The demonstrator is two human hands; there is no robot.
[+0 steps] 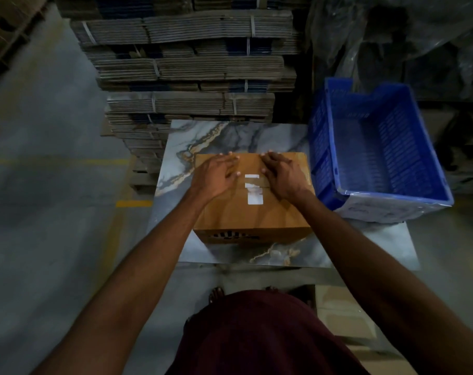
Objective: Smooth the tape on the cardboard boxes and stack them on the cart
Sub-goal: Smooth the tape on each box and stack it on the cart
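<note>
A closed brown cardboard box (250,215) sits on a marble-patterned tabletop (224,136). A strip of clear tape (253,169) runs along its top seam, with white label pieces (254,197) near the middle. My left hand (217,173) lies flat on the box top, left of the seam, fingers spread toward the far edge. My right hand (280,174) presses flat on the right side of the seam, fingertips at the far edge. Neither hand holds anything. No cart is in view.
A blue plastic crate (338,147) sits tilted at the table's right edge, close to the box. Bundled stacks of flattened cardboard (186,69) rise behind the table. Concrete floor with yellow lines (134,203) lies to the left. A flat cardboard piece (343,315) lies by my feet.
</note>
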